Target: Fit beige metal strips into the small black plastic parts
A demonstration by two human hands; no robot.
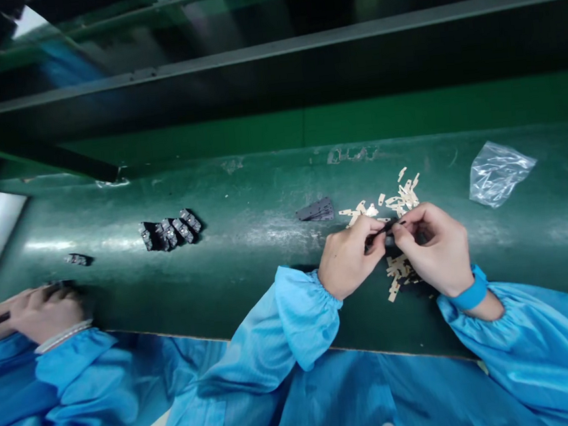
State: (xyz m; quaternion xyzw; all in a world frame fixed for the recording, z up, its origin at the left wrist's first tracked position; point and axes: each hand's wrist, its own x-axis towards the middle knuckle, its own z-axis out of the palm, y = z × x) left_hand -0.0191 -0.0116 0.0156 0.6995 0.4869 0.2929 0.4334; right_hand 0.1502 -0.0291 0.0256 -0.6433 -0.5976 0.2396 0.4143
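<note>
Well, the left hand and the right hand meet over a green workbench, and their fingers are closed in a tight pinch on a slim black part, held between both sets of fingertips. Its exact shape is mostly hidden by the fingers, so what it is can't be told for sure. Just beneath the fingers lies a loose heap of pale metal tabs, and a second scatter of them sits just beyond the fingertips. Beyond the left hand's fingers rests a small stack of dark flat strips, with a crumpled clear plastic bag well past the right hand's fingers. Far to the left of the fingers stands a cluster of black blocks. A co-worker's hand works further along the bench. For work this small, it seems best to keep the wrists low and steady, the pinch close to the part's end, and the pressure even, so the piece can't twist or spring loose into the tabs below.
</note>
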